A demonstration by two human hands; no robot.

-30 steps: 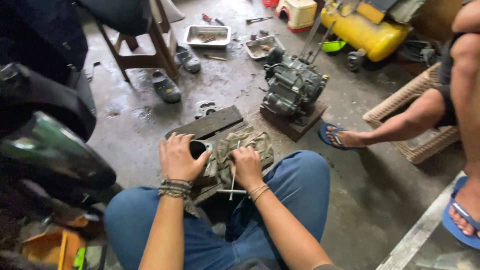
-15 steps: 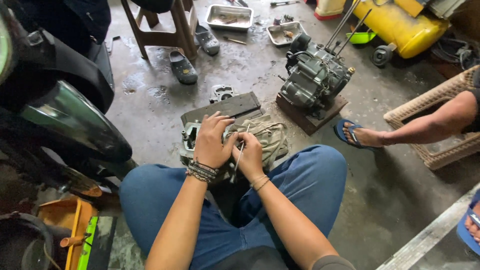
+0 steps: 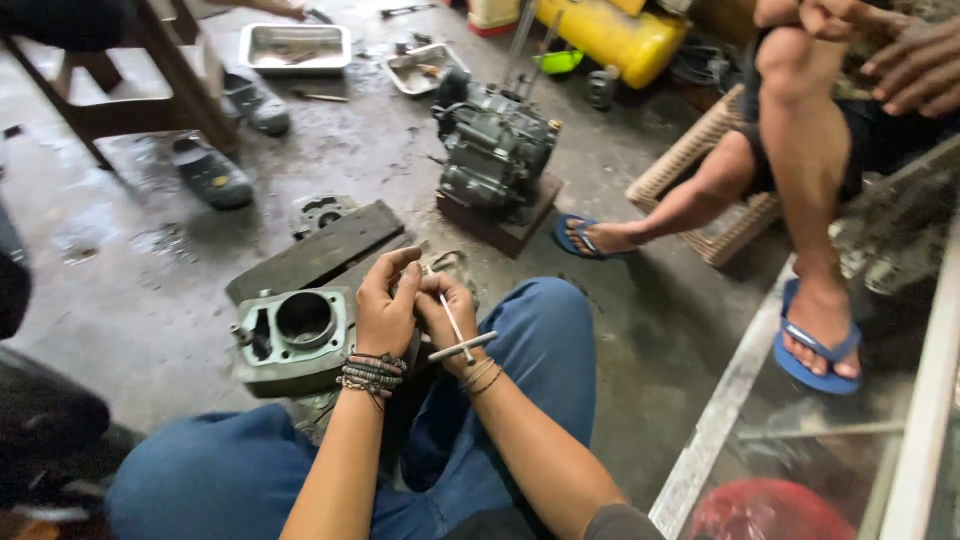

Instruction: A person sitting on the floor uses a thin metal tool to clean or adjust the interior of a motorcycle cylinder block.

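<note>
One engine cylinder point(image 3: 297, 335), one T-handled tool point(image 3: 458, 340), two hands.
The tool is gripped by the closed right hand point(image 3: 447, 312); the left hand point(image 3: 385, 305) is curled around something hidden.

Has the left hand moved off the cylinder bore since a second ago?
Yes. The left hand has shifted right off the bore of the green cylinder block, joining the right hand.

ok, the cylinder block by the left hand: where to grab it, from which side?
Probably from above, palming across the cylinder block by its two long outer edges. It lies flat, bore up, and the near-left edge is free. The left hand crowds its right end, so come in from the left. The small stub at the left end looks too slight to hold.
</note>
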